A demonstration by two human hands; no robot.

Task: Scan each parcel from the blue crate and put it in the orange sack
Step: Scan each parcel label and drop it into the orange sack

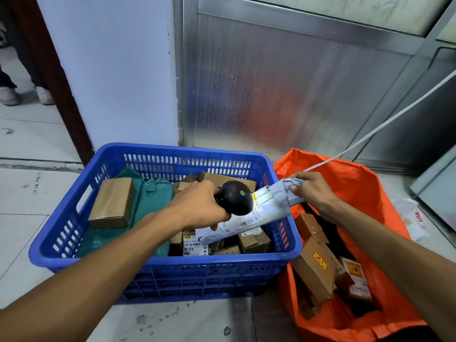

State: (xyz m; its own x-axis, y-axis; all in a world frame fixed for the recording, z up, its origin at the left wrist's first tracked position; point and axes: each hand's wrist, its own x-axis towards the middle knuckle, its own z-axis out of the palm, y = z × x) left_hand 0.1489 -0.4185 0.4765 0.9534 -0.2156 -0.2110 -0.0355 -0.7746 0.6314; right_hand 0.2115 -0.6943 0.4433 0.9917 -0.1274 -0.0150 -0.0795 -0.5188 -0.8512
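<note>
— What is held over the blue crate?

— A black scanner is gripped in the left hand, fingers curled round its handle; its head is held against the label of a grey parcel. The parcel's far end is pinched by the right hand.

— And beyond?

— Brown boxes and green bags are seen inside the crate. Cardboard parcels are seen in the orange sack beside it, before a metal panel.
</note>
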